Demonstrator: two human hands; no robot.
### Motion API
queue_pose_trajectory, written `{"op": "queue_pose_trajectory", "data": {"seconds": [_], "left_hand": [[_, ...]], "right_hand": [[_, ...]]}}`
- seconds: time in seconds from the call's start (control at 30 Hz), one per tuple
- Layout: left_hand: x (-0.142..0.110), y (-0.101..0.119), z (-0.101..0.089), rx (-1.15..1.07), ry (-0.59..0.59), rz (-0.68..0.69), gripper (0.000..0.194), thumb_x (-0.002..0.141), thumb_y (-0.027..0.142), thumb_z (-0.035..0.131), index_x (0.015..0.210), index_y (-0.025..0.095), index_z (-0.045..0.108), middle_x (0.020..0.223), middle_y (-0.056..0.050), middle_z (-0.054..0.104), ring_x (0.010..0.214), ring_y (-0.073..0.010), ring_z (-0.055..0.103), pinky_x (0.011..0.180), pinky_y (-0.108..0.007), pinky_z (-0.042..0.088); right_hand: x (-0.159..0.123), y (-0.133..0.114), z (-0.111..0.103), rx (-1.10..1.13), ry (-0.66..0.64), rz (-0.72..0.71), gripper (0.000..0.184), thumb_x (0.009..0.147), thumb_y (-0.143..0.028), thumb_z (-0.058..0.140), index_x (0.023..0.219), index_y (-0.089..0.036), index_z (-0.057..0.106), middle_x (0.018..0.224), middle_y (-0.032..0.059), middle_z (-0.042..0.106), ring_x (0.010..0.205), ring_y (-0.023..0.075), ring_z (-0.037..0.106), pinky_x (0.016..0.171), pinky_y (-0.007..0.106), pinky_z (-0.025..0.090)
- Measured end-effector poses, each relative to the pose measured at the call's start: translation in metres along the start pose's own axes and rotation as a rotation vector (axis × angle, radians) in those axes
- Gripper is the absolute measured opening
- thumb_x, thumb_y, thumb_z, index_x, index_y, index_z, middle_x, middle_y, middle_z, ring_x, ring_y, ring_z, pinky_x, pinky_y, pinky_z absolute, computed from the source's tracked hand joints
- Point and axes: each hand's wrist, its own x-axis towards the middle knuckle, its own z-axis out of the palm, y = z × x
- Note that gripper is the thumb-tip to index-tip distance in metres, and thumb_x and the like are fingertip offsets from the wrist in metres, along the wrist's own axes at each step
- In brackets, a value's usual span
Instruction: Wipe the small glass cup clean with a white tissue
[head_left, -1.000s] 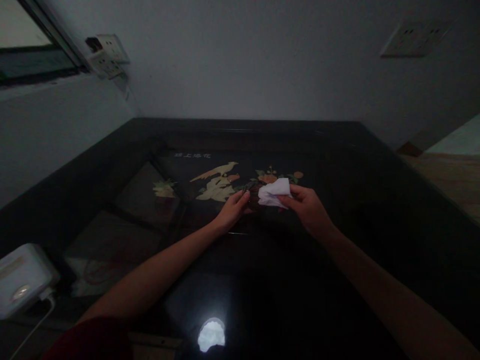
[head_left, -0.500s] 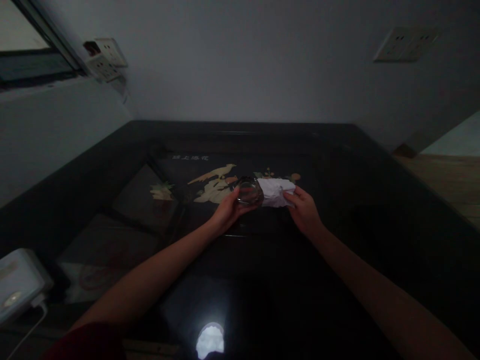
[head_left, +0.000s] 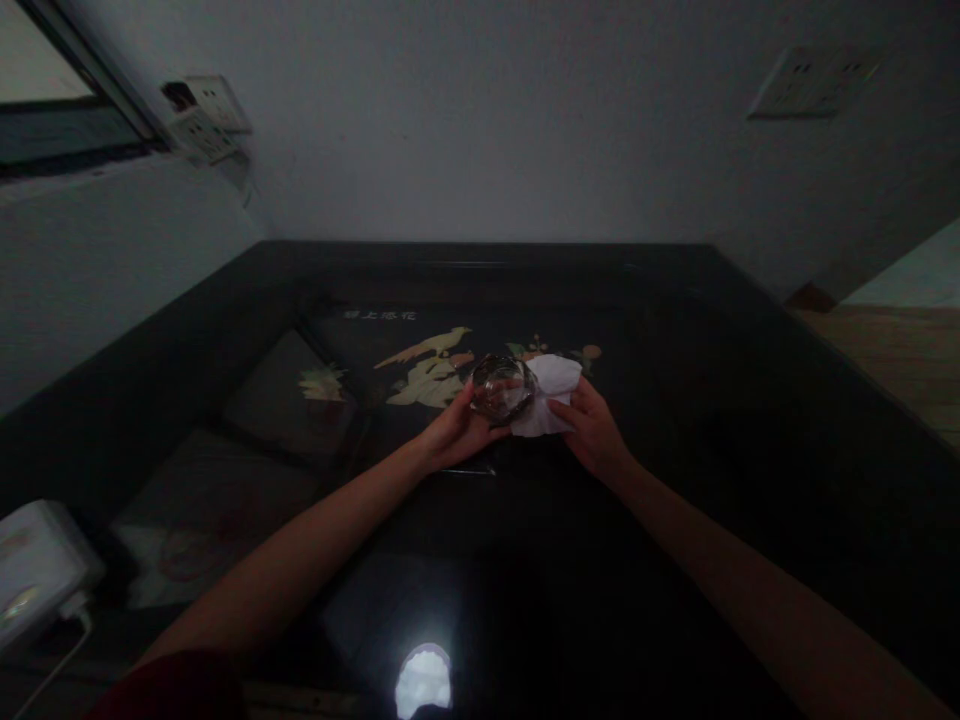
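Note:
A small clear glass (head_left: 501, 387) is tipped on its side above the dark glossy table (head_left: 675, 420), its round end facing me. My left hand (head_left: 454, 434) grips it from below and the left. My right hand (head_left: 591, 428) is closed on a crumpled white tissue (head_left: 549, 402), which is pressed against the glass's right side. Both hands hover over the inlaid bird and flower picture (head_left: 435, 366) in the table top.
A white device with a cable (head_left: 34, 570) sits at the table's near left corner. Wall sockets (head_left: 202, 118) are mounted at the upper left and another socket plate (head_left: 814, 78) at the upper right. Wooden floor (head_left: 892, 355) shows to the right. A lamp's glare (head_left: 424, 678) reflects near me.
The glass has turned so that its round end faces me more. The tissue has moved in closer against its right side, and both hands have shifted slightly toward each other.

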Motion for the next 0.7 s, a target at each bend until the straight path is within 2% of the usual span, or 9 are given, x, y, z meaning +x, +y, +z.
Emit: {"op": "queue_pose_trajectory", "data": {"seconds": [0.23, 0.37, 0.47, 0.57, 0.7], "left_hand": [[0.002, -0.002, 0.008, 0.110, 0.012, 0.050, 0.055, 0.068, 0.059, 0.067, 0.099, 0.014, 0.066, 0.108, -0.012, 0.067, 0.117, -0.0270, 0.054, 0.102, -0.038, 0.037], [0.003, -0.004, 0.008, 0.170, 0.057, 0.091, 0.055, 0.065, 0.056, 0.071, 0.097, 0.011, 0.067, 0.106, -0.014, 0.068, 0.116, -0.0289, 0.054, 0.102, -0.041, 0.037], [0.003, -0.006, 0.006, 0.217, 0.026, 0.118, 0.054, 0.066, 0.054, 0.071, 0.096, 0.010, 0.069, 0.106, -0.015, 0.068, 0.114, -0.0302, 0.055, 0.099, -0.041, 0.039], [0.002, -0.007, 0.005, 0.259, 0.006, 0.143, 0.051, 0.069, 0.052, 0.069, 0.099, 0.011, 0.069, 0.109, -0.014, 0.067, 0.112, -0.0295, 0.056, 0.098, -0.040, 0.040], [0.001, -0.007, 0.004, 0.293, 0.038, 0.153, 0.048, 0.073, 0.051, 0.067, 0.100, 0.012, 0.069, 0.110, -0.013, 0.067, 0.108, -0.0273, 0.059, 0.095, -0.038, 0.042]], "right_hand": [[-0.002, -0.001, 0.003, 0.016, -0.031, -0.005, 0.054, 0.077, -0.030, 0.059, 0.128, -0.021, 0.045, 0.124, 0.0111, 0.061, 0.099, 0.0229, 0.065, 0.080, 0.038, 0.054], [-0.001, 0.008, 0.000, 0.033, -0.022, -0.014, 0.053, 0.073, -0.034, 0.067, 0.122, -0.021, 0.051, 0.119, 0.0092, 0.065, 0.099, 0.0234, 0.064, 0.082, 0.037, 0.053], [0.000, 0.013, -0.004, 0.049, 0.039, -0.005, 0.046, 0.073, -0.034, 0.069, 0.115, -0.020, 0.058, 0.111, 0.0070, 0.069, 0.094, 0.0225, 0.066, 0.081, 0.036, 0.053], [0.000, 0.011, -0.006, 0.058, 0.106, 0.033, 0.041, 0.072, -0.036, 0.070, 0.109, -0.019, 0.062, 0.097, 0.0055, 0.072, 0.081, 0.0209, 0.068, 0.072, 0.034, 0.054], [-0.001, 0.004, -0.008, 0.003, 0.189, 0.077, 0.034, 0.069, -0.038, 0.072, 0.096, -0.017, 0.066, 0.080, 0.0036, 0.072, 0.063, 0.0175, 0.065, 0.056, 0.029, 0.051]]}}
